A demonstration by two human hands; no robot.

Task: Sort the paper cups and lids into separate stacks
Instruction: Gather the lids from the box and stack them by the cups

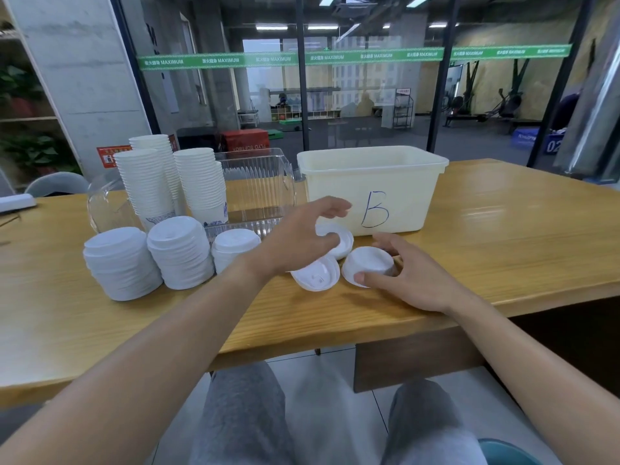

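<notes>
left hand (302, 236) is blurring, covering part of a lid (339, 241) | third lid stack (235, 245) is disappearing behind the left wrist | right hand (412, 280) is hiding the far side of the small cup (367, 265) | rear cup stack (151, 142) is showing only its top | print on the lowest cups is staying too small to read

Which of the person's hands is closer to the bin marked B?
Left. The left hand reaches up just in front of the bin, fingertips overlapping its front wall. The right hand is lower, gripping a lid.
</notes>
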